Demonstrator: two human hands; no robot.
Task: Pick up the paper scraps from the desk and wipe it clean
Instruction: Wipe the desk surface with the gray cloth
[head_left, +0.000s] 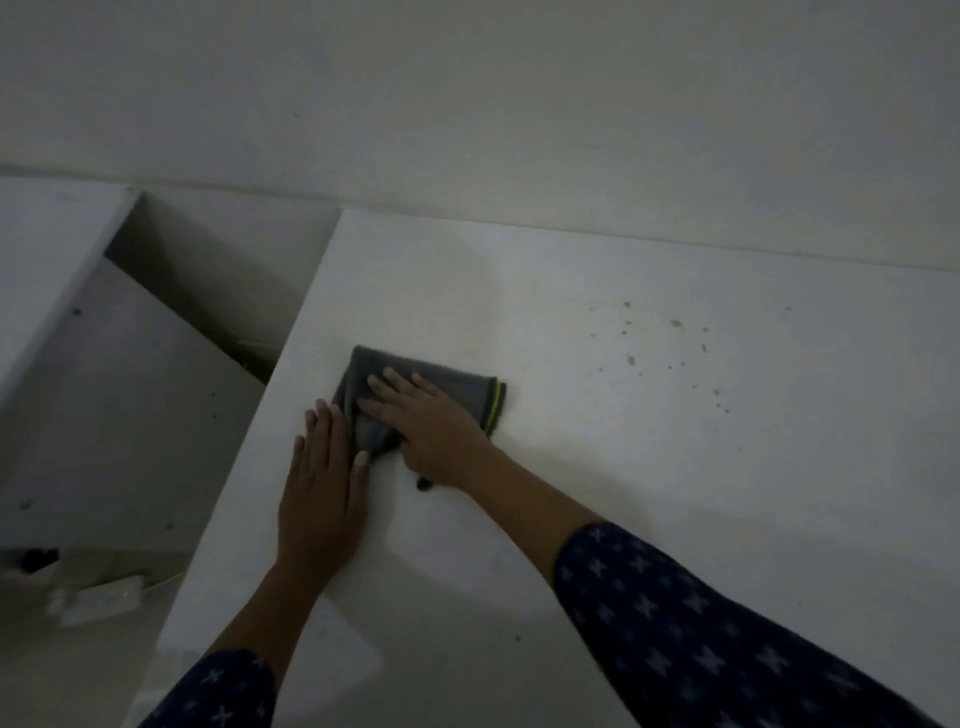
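A folded dark grey cloth (462, 384) with a yellow-green stripe at its right edge lies on the white desk (675, 467) near the desk's left edge. My right hand (426, 421) presses flat on the cloth with straight fingers. My left hand (322, 478) rests flat on the desk just left of the cloth, its thumb touching the cloth's lower corner. Several small dark specks (670, 348) are scattered on the desk to the right of the cloth. No paper scraps show on the desk.
The desk's left edge (270, 415) drops to a gap with a grey panel (130, 415) and another white surface (41, 270) at far left. A pale wall (467, 93) stands behind the desk. A white object (104, 597) lies on the floor at lower left.
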